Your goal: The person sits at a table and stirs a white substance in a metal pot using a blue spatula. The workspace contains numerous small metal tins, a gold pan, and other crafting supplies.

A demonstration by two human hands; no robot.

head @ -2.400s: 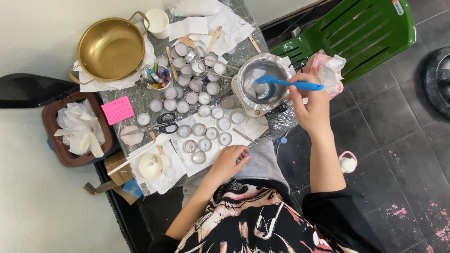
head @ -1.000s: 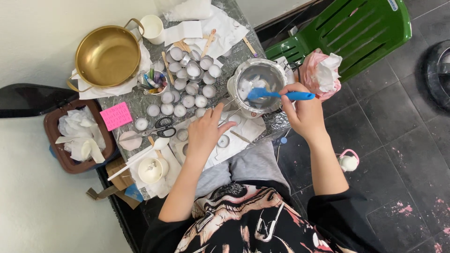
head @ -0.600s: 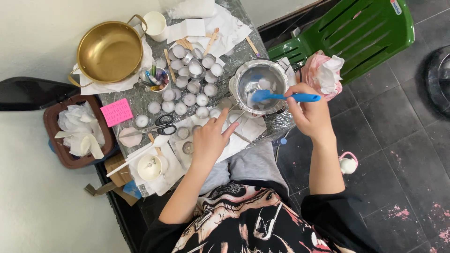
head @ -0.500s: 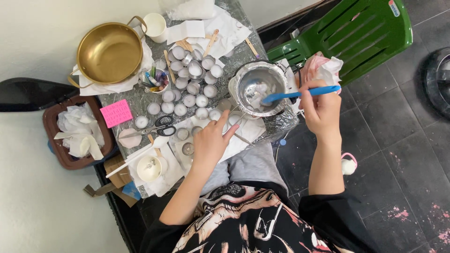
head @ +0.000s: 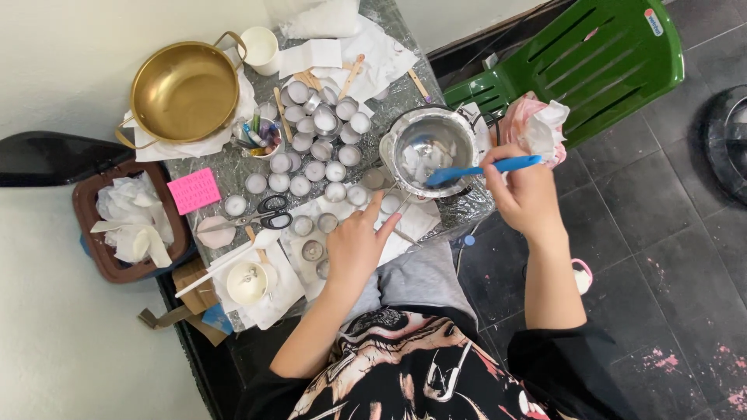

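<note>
My right hand (head: 523,193) is raised, fingers pinched closed, forearm extended forward from the elbow. My left hand (head: 355,243) lies palm down, index and middle fingers extended and spread.

We cannot resolve what the white lumps are inside the metal pot (head: 429,148), just beyond the right hand (head: 525,194); the blue spatula (head: 482,168) tip covers part of them. The left hand (head: 356,247) covers some small cups (head: 315,250) beneath its palm. Past the right hand, the green chair (head: 580,58) runs off the top edge. The dark round object (head: 731,136) is cut by the right edge.
</note>
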